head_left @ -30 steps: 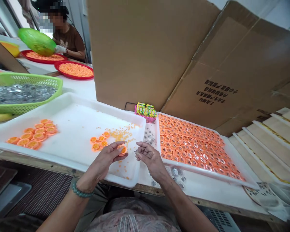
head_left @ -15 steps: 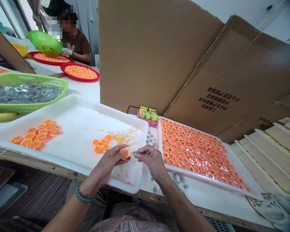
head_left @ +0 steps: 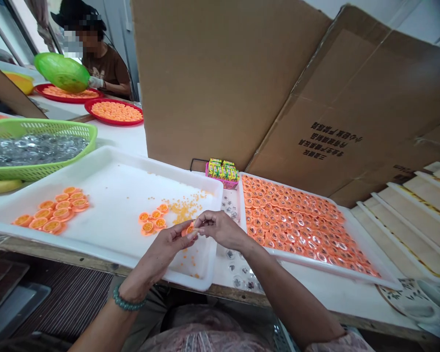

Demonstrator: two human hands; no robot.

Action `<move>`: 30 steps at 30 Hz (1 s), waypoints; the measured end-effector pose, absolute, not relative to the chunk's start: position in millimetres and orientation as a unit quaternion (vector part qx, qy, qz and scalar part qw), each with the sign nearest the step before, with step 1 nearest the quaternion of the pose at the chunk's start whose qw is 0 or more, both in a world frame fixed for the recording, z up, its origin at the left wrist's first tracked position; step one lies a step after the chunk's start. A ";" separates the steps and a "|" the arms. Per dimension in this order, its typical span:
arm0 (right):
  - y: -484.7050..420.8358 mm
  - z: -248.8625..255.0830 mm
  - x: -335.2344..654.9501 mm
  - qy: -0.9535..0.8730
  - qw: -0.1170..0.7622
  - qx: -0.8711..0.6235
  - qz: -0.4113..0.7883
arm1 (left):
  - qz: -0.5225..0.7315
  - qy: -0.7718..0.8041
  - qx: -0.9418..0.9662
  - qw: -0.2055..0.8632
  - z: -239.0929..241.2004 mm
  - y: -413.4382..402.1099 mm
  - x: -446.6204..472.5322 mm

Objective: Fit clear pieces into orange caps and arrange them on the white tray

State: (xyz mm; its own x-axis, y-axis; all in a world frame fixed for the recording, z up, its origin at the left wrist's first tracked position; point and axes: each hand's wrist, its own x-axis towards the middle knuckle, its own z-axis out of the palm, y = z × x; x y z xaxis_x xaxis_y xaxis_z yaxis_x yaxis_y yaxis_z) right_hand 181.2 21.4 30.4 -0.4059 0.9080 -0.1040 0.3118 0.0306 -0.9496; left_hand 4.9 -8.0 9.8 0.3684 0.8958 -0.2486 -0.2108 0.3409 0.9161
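Observation:
Over the right end of a white tray (head_left: 110,155), my left hand (head_left: 163,252) holds a small round orange plastic piece (head_left: 187,230) between thumb and fingers. My right hand (head_left: 222,230) has its fingertips pinched together against that piece. They cover the small clear plastic piece seen in them a moment earlier. Just left of the hands lies a small group of orange pieces (head_left: 154,218) with yellow centres. Tiny yellow-orange beads (head_left: 185,209) are scattered in the tray behind the hands. Farther left sits a bigger cluster of orange pieces (head_left: 60,210).
Right of me, a second tray (head_left: 386,282) carries rows of orange pieces with clear covers. Loose clear pieces (head_left: 242,276) lie between the trays. A pink basket (head_left: 230,184) holds small yellow-green packets. A green basket (head_left: 91,146), cardboard (head_left: 212,83) and a co-worker (head_left: 108,68) are beyond.
My right hand has moved left and brought its fingertips onto the orange piece in my left hand. The view has shifted slightly. The co-worker still holds a green bowl.

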 end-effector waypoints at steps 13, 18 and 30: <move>20.2 32.3 168.5 -0.654 0.290 -0.488 0.499 | 0.423 0.426 0.409 0.687 7.5 -8.8 5.5; 20.1 33.9 167.7 -0.645 0.304 -0.480 0.511 | 0.443 0.423 0.380 0.693 10.2 -8.9 6.0; -1.2 16.8 161.5 -0.574 0.402 -0.470 0.537 | 0.485 0.405 0.369 0.682 8.4 -11.3 4.5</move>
State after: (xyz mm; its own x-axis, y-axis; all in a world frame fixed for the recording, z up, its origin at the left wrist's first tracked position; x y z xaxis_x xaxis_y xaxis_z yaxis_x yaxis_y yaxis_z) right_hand 161.5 -1.2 16.8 -0.2360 0.9708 -0.0437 0.1075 -0.0186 -0.9940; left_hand 4.5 -11.3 8.4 0.2031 0.9596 -0.1948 -0.3630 0.2586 0.8952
